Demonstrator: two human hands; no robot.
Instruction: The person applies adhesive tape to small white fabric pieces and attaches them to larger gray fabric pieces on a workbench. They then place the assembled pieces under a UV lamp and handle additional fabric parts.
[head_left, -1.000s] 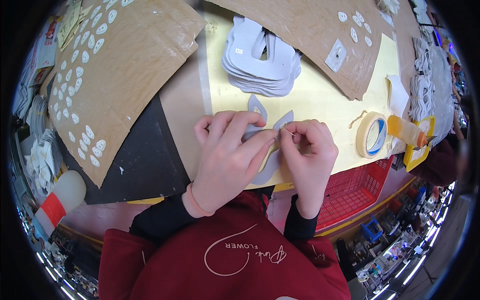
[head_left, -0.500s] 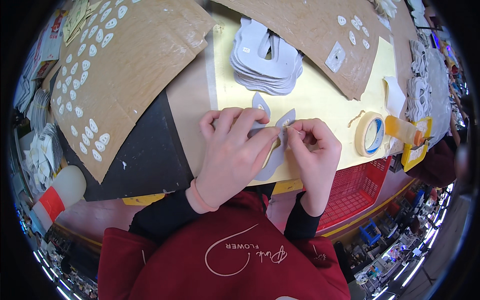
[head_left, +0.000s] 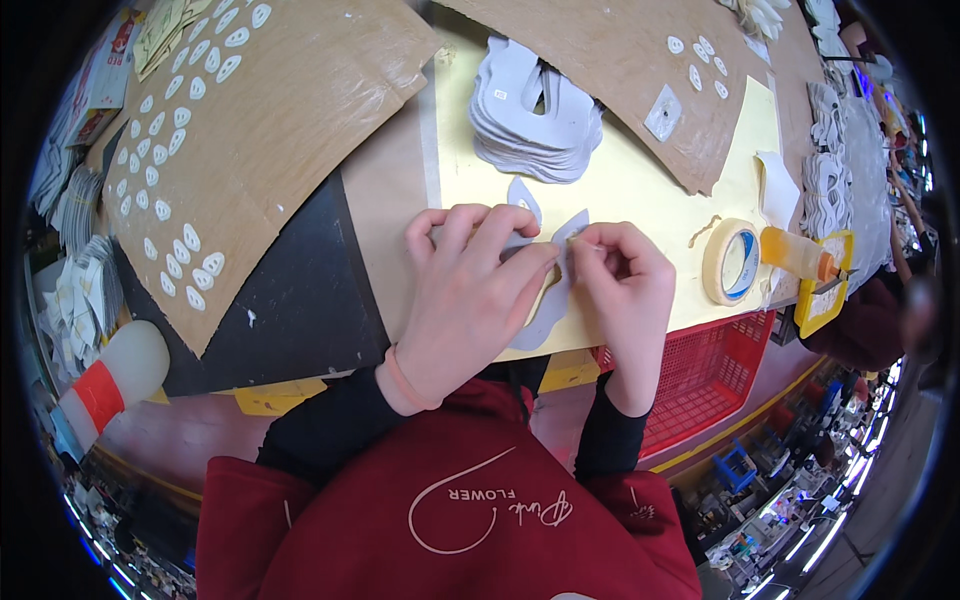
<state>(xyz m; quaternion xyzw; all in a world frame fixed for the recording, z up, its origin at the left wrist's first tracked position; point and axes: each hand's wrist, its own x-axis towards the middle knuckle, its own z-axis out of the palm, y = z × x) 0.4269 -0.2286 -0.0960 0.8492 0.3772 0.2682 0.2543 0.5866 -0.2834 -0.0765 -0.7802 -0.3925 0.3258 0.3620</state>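
A grey, curved cut piece with two pointed ends, looking like a shoe upper, lies near the table's front edge. My left hand bends over it, thumb and forefinger gripping the piece close to its right arm. At that right tip, the fingers of my right hand are pinched together on the piece; anything small between them is hidden. The left tip shows past my left fingers, with a white oval patch on it. Beyond my hands stands a stack of similar grey pieces.
Brown boards hold rows of small white oval patches. Right of my hands are a roll of tape, an orange-tinted bottle and a yellow tray. A red basket sits below the table edge. A white bottle is far left.
My right hand has shifted slightly up and left, its fingertips now covering more of the right tip. The left hand keeps its grip, and the whole view has tilted a little.
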